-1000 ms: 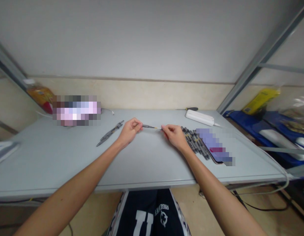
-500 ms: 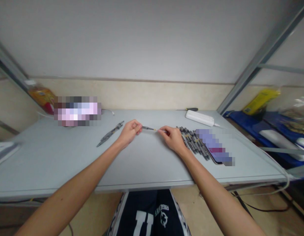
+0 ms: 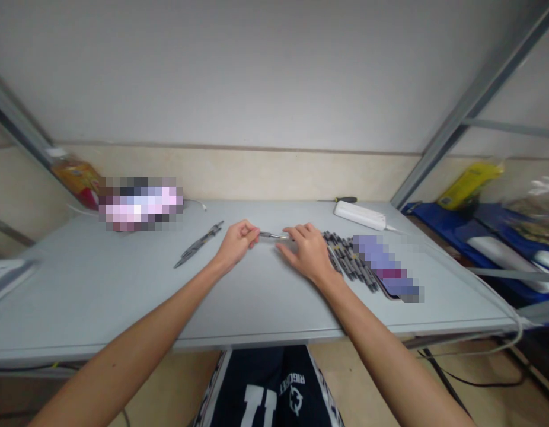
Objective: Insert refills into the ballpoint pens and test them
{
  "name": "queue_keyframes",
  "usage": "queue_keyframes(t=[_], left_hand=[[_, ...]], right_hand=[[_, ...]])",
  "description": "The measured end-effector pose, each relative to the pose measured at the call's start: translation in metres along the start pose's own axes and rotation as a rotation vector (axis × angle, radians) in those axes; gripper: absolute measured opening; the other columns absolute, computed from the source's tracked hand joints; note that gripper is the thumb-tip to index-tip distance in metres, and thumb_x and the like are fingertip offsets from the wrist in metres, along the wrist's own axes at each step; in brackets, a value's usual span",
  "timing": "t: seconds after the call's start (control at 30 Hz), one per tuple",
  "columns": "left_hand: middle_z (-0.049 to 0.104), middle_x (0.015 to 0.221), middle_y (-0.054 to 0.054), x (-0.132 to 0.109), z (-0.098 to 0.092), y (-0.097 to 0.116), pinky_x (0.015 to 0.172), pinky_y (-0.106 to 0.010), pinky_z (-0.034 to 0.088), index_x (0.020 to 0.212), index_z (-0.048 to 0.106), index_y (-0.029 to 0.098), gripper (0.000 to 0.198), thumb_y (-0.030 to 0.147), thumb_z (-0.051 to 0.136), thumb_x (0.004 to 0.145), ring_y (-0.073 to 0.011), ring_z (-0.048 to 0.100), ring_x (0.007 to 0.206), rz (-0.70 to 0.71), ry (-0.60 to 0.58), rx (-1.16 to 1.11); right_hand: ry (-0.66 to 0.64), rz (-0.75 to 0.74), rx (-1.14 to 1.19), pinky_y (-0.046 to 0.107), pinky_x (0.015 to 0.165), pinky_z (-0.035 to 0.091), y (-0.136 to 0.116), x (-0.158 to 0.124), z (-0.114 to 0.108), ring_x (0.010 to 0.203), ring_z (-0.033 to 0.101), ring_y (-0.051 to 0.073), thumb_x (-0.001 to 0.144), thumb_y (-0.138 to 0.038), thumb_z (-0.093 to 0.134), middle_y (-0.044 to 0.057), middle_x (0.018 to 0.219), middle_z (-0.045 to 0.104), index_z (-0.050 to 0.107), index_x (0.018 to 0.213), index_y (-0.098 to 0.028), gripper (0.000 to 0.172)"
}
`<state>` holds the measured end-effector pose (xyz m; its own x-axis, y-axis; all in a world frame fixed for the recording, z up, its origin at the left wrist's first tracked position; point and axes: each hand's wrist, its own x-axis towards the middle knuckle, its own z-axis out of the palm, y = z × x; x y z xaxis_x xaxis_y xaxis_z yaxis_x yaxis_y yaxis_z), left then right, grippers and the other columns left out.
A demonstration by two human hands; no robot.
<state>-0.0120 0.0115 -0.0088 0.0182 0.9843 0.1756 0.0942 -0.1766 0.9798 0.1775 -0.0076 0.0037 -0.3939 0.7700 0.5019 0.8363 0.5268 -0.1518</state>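
L hand [image 3: 236, 244]: thumb + fingertips clamped on grey end of pen [image 3: 273, 235]; pen is over mid desk [image 3: 257, 296], approx. level, silver end twd 3 o'clock. R hand [image 3: 309, 249] at 3 o'clock from pen: thumb & index apart, silver end betw. them; can't tell if they touch it.

Clock centred on pen, 12 = wall [image 3: 265, 175]. Loose pens [image 3: 198, 245] just past L hand, approx. 9, lying slantwise. Pen row [image 3: 357, 265] near R wrist, btwn 3 & 4, side by side; phone [image 3: 383, 267], pixelated, just beyond. White strip [image 3: 360, 215] approx. 2:30, w/ cord; screwdriver [image 3: 345, 200] approx. 2, by wall. Bottle [image 3: 79, 181] well off, btwn 9 & 10, nr a pixelated item [image 3: 141, 204]. Yellow pack [image 3: 470, 185] far out, btwn 2 & 3, on blue shelf [image 3: 434, 216]. Dark shorts [image 3: 265, 385] at 6, below desk edge.
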Motion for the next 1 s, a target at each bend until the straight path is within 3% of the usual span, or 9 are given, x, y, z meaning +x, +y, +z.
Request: queue_keyframes(t=[0.13,0.23,0.47,0.6,0.7,1.0], left_hand=[[0.054,0.052,0.003,-0.006,0.012,0.003,0.048,-0.022,0.034,0.064,0.051,0.016,0.026,0.039,0.061,0.072,-0.0076,0.044,0.045,-0.04,-0.056,-0.009],[0.057,0.053,0.002,-0.01,0.016,0.004,0.048,-0.022,0.033,0.065,0.049,0.016,0.023,0.034,0.059,0.074,-0.0079,0.045,0.046,0.019,-0.129,0.059],[0.06,0.066,-0.001,-0.018,0.014,0.015,0.062,-0.025,0.041,0.068,0.053,0.017,0.009,0.018,0.052,0.077,-0.0128,0.054,0.064,0.307,-0.152,0.443],[0.058,0.073,-0.003,-0.02,0.011,0.017,0.068,-0.027,0.042,0.07,0.055,0.017,0.014,0.013,0.047,0.081,-0.0146,0.053,0.073,0.587,-0.172,0.62],[0.056,0.074,-0.004,-0.02,0.008,0.017,0.07,-0.028,0.043,0.074,0.055,0.017,0.017,0.011,0.042,0.084,-0.0155,0.052,0.077,0.697,-0.21,0.657],[0.059,0.082,-0.007,-0.023,0.013,0.016,0.075,-0.032,0.041,0.089,0.057,0.015,0.019,0.024,0.04,0.089,-0.0194,0.052,0.082,0.62,-0.419,0.963]], right_hand=[[-0.19,0.056,-0.226,0.031,0.075,0.033,-0.018,0.001,0.003,0.088,0.055,0.023,0.092,-0.027,0.034,0.013,0.089,0.065,0.06,0.099,-0.015,0.029],[-0.29,0.17,-0.248,0.028,0.065,0.036,-0.022,0.0,0.008,0.078,0.06,0.021,0.092,-0.029,0.032,0.012,0.083,0.066,0.059,0.096,-0.016,0.03],[-0.345,0.257,-0.226,0.031,0.064,0.041,-0.015,-0.001,0.009,0.075,0.065,0.024,0.092,-0.041,0.026,0.014,0.084,0.069,0.068,0.093,-0.02,0.047],[-0.368,0.243,-0.182,0.031,0.065,0.042,-0.015,0.0,0.006,0.078,0.065,0.025,0.093,-0.041,0.025,0.015,0.086,0.069,0.07,0.093,-0.02,0.05],[-0.373,0.226,-0.172,0.031,0.065,0.042,-0.015,0.001,0.003,0.078,0.065,0.025,0.092,-0.04,0.026,0.015,0.085,0.07,0.07,0.093,-0.02,0.049],[-0.368,0.2,-0.251,0.031,0.066,0.044,-0.021,0.001,-0.001,0.079,0.066,0.024,0.093,-0.034,0.03,0.017,0.083,0.069,0.067,0.099,-0.017,0.041]])
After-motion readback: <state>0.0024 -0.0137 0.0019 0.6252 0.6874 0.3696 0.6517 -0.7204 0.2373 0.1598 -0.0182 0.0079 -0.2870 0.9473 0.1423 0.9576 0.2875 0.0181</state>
